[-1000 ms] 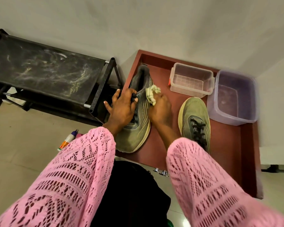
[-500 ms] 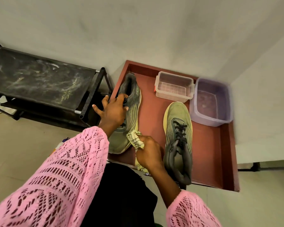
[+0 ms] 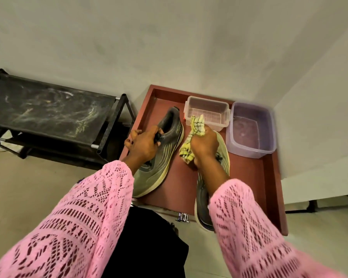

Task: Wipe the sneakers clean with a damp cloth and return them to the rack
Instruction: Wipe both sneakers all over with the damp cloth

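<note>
Two grey-green sneakers lie in a red-brown tray (image 3: 255, 177) on the floor. My left hand (image 3: 143, 145) grips the left sneaker (image 3: 163, 157) at its laces and collar, tilting it. My right hand (image 3: 204, 146) is closed around a bunched yellow-and-white cloth (image 3: 191, 141), held above the tray between the two shoes. The right sneaker (image 3: 223, 155) lies under my right hand and forearm, mostly hidden. The black shoe rack (image 3: 48, 109) stands to the left, its top shelf scuffed and bare.
A clear plastic box (image 3: 207, 111) and a purple tub (image 3: 251, 129) holding water sit at the far end of the tray. White walls close in behind and on the right. Pale floor lies in front of the rack. My pink sleeves fill the foreground.
My right hand has carried the cloth from near the left sneaker's toe up toward the clear box. My left hand keeps its hold on the left sneaker.
</note>
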